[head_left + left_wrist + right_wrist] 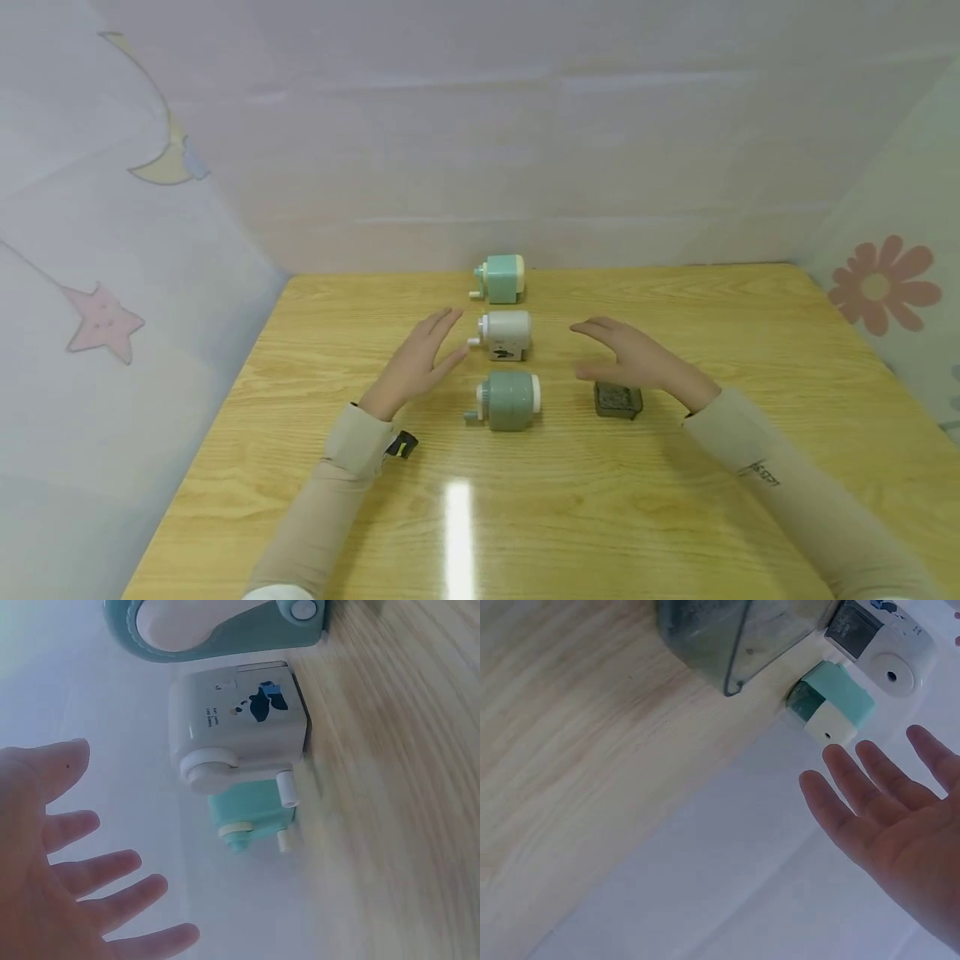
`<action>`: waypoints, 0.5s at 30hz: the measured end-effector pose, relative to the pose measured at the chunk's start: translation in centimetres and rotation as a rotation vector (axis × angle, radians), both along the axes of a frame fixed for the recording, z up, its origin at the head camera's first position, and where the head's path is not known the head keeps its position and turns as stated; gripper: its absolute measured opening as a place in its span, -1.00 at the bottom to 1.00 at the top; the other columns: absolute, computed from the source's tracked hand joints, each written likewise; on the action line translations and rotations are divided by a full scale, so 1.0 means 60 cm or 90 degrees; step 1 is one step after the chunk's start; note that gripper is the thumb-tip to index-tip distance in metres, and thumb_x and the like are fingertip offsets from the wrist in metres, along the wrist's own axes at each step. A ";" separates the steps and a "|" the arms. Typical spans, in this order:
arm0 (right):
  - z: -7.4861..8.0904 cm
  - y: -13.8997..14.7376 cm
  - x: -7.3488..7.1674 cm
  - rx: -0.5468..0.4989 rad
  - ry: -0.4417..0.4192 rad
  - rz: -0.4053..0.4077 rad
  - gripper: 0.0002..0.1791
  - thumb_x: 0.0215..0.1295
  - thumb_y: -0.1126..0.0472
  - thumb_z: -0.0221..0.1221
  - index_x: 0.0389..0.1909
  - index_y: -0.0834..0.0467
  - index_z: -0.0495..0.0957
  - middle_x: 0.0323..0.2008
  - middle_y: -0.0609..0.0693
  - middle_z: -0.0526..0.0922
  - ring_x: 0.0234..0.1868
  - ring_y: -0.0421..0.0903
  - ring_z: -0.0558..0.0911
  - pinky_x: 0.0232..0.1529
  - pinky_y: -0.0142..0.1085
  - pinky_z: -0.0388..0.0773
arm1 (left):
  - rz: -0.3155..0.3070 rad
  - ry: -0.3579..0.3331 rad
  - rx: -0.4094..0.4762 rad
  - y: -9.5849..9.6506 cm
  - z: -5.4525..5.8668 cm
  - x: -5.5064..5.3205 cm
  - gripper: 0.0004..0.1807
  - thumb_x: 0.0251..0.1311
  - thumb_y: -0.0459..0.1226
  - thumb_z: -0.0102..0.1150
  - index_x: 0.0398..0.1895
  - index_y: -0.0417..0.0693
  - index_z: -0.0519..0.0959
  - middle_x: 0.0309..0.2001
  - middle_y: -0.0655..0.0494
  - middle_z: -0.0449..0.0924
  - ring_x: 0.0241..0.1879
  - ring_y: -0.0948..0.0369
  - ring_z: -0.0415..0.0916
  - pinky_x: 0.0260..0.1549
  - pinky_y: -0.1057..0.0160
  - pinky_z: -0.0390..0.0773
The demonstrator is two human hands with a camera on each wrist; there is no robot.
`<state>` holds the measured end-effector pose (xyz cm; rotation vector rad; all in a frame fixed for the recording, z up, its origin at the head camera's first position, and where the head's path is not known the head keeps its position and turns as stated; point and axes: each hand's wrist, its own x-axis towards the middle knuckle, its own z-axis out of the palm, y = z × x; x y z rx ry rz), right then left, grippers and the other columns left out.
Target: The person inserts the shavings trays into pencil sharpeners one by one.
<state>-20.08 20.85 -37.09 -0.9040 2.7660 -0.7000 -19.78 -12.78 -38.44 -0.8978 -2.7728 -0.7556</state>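
Three hand-crank pencil sharpeners stand in a column on the wooden table. The mint one (503, 279) is farthest, a white one (510, 330) with a dark printed picture is in the middle, and a grey-green one (512, 402) is nearest. My left hand (416, 360) hovers left of the white sharpener, fingers spread and touching nothing. On the other side, my right hand (633, 354) is held in the air with fingers extended and holds nothing. Below it lies a small dark see-through drawer (618, 402), which looks like a shavings box; the right wrist view shows its clear walls (705, 645).
Pale fabric walls (480, 167) surround the wooden table (570, 517) at the back and both sides. A black strap with a yellow mark (402, 445) shows at the left cuff. Each sharpener's crank handle points left in the head view.
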 end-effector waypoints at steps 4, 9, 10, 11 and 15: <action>-0.003 0.018 0.019 -0.008 0.008 0.004 -0.22 0.16 -0.09 0.18 0.31 0.21 0.17 0.24 0.28 0.21 0.21 0.25 0.25 0.08 0.15 0.28 | -0.008 0.096 -0.051 -0.006 0.010 0.020 -0.39 0.28 -0.13 0.01 0.30 -0.26 0.17 0.26 -0.26 0.16 0.23 -0.09 0.15 0.18 -0.03 0.22; -0.006 0.040 0.045 -0.020 0.012 -0.011 -0.21 0.16 -0.05 0.20 0.29 0.28 0.17 0.23 0.30 0.21 0.20 0.28 0.23 0.07 0.19 0.26 | -0.019 0.144 -0.066 -0.013 0.016 0.036 -0.40 0.25 -0.16 0.06 0.28 -0.24 0.20 0.23 -0.22 0.24 0.20 -0.06 0.22 0.15 0.00 0.27; -0.008 0.044 0.049 -0.022 0.011 -0.020 -0.21 0.15 -0.05 0.21 0.29 0.28 0.18 0.23 0.31 0.21 0.20 0.29 0.23 0.06 0.19 0.26 | -0.020 0.147 -0.067 -0.015 0.016 0.038 -0.40 0.25 -0.16 0.06 0.28 -0.23 0.20 0.23 -0.22 0.24 0.19 -0.06 0.23 0.15 0.00 0.27; -0.009 0.048 0.054 -0.019 0.013 -0.027 -0.21 0.15 -0.07 0.20 0.28 0.28 0.18 0.23 0.31 0.21 0.19 0.29 0.24 0.05 0.20 0.26 | -0.021 0.151 -0.068 -0.016 0.016 0.040 -0.41 0.24 -0.17 0.07 0.28 -0.22 0.21 0.22 -0.22 0.26 0.19 -0.06 0.24 0.14 0.00 0.28; -0.018 0.059 0.068 -0.018 0.009 -0.052 -0.18 0.12 -0.10 0.21 0.28 0.28 0.19 0.23 0.34 0.21 0.17 0.32 0.25 0.03 0.21 0.28 | -0.021 0.163 -0.066 -0.021 0.016 0.048 -0.45 0.23 -0.17 0.09 0.24 -0.23 0.28 0.17 -0.21 0.32 0.15 -0.05 0.29 0.11 0.01 0.32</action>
